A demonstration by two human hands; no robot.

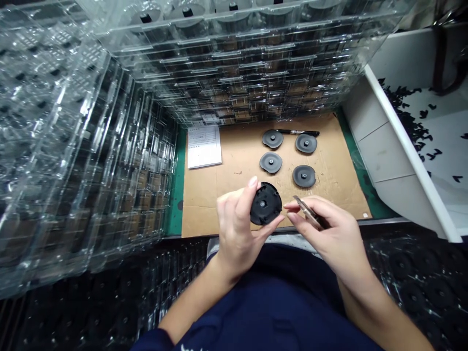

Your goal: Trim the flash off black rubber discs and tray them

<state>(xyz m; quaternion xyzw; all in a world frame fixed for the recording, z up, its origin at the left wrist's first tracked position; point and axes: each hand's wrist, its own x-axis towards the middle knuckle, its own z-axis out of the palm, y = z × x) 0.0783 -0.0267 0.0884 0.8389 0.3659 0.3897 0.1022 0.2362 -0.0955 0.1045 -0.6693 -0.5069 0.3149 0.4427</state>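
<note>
Many clear trays (pixel 86 146) stand stacked at left, and four discs (pixel 271 162) lie on cardboard (pixel 204 204). The left hand (pixel 236 229) curls around a fifth disc (pixel 266 204), while the right hand (pixel 331 234) pinches what looks like a small metal tool (pixel 305 210).

Black plastic disc (pixel 265 204), tilted; small metal blade (pixel 306 212)

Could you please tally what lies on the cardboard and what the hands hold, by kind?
Round dark discs: 5, one in the left hand
Black pens: 1
Paper sheets: 1
Metal tools: 1, in the right hand
Total: 8
</note>
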